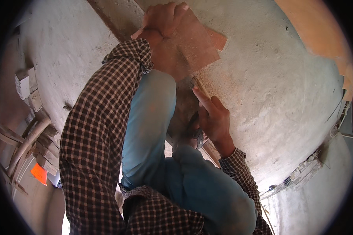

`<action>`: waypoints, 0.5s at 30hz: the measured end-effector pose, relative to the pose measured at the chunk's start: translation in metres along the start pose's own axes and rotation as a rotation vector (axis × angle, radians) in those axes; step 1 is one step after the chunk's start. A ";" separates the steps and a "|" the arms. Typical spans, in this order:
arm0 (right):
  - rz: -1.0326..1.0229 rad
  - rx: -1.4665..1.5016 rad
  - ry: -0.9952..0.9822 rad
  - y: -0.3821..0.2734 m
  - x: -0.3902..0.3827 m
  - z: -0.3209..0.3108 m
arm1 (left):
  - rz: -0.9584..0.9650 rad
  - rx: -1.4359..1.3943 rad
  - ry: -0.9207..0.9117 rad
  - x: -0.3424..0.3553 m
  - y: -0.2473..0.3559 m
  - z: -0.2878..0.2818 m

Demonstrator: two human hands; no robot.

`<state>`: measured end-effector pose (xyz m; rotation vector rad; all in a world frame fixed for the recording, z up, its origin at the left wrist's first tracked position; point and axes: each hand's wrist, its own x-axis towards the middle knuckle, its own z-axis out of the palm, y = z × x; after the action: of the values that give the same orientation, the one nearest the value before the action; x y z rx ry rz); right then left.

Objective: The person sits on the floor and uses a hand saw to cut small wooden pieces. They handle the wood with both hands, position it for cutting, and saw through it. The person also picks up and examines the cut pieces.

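At the top of the head view my left hand (pixel 164 19) presses on a reddish-brown flat board (pixel 198 45), fingers curled over it. A second board piece (pixel 217 38) shows beneath it. My right hand (pixel 213 119) grips a long, narrow tool (pixel 199 83) that meets the board's lower edge, index finger stretched along it; what kind of tool it is I cannot make out. Pale sawdust (pixel 217 84) lies beside the tool on the grey concrete surface (pixel 274 117). My bent knees in blue trousers are below the board, and a sandaled foot is partly visible between them.
Broken blocks (pixel 27 82), a curved pale wooden piece (pixel 27 145) and an orange object (pixel 39 172) lie at the left. An orange-tan sheet (pixel 317 27) runs along the upper right. A rubble-like ledge (pixel 302 174) sits at the lower right.
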<state>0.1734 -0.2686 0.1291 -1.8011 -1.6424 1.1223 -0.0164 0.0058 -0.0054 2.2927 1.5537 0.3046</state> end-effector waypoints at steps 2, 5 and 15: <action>-0.021 0.000 0.025 -0.005 0.007 0.009 | -0.049 -0.002 0.140 0.001 0.010 0.002; -0.057 -0.014 0.036 -0.012 0.017 0.018 | -0.183 -0.008 0.182 0.005 0.004 0.001; 0.094 -0.137 -0.039 -0.026 -0.046 -0.020 | -0.167 -0.031 0.204 0.000 0.019 0.004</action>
<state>0.1758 -0.3046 0.1725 -1.9730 -1.7099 1.1154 0.0011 -0.0011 -0.0014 2.1471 1.8131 0.5277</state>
